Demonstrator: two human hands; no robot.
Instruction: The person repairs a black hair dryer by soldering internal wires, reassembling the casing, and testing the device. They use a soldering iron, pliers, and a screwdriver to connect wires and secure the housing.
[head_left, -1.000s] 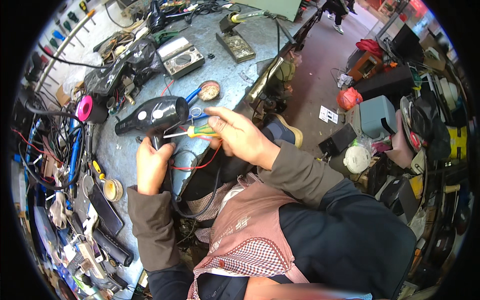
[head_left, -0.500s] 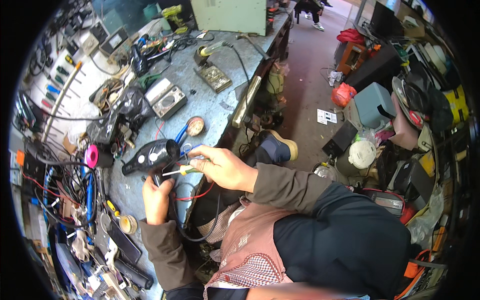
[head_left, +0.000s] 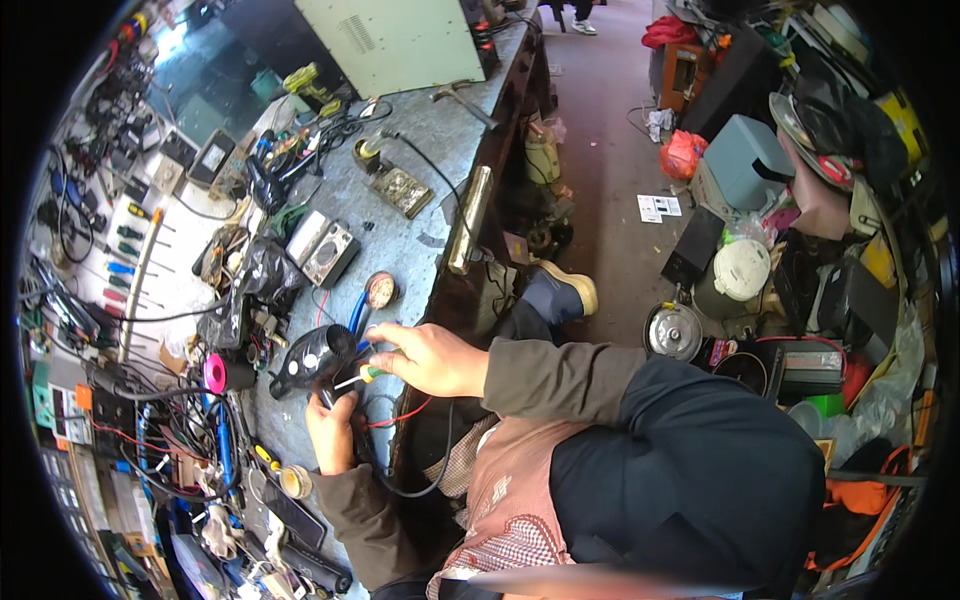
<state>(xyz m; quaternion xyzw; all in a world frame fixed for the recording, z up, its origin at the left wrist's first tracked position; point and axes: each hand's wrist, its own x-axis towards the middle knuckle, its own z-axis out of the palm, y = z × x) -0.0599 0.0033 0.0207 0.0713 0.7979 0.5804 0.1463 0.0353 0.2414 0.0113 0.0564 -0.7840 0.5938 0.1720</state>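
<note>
A black hair dryer [head_left: 314, 358] rests over the near edge of the blue-grey bench, its barrel pointing to the upper right. My left hand [head_left: 332, 432] is closed around its handle. In my right hand [head_left: 432, 360] is a screwdriver [head_left: 370, 374] with a yellow-green handle, its shaft pointing left toward the dryer's handle. Whether the tip touches the dryer I cannot tell. A dark cord [head_left: 437, 470] loops down beside my left wrist, and a red wire [head_left: 402, 413] curves below the screwdriver. Just beyond the dryer lie a blue-handled tool [head_left: 357, 314] and a round tin [head_left: 381, 290].
A multimeter [head_left: 330, 254], a soldering iron stand [head_left: 400, 190] and a hammer [head_left: 465, 103] lie farther up the bench. Tangled cables and tools crowd the left, with a pink-ended spool [head_left: 216, 373]. A pot [head_left: 673, 331] and a white-lidded container [head_left: 741, 269] stand on the floor at right.
The whole view has shifted, with the bench sliding leftward and upward. My hands keep their hold on the dryer and screwdriver, and their pose has hardly altered.
</note>
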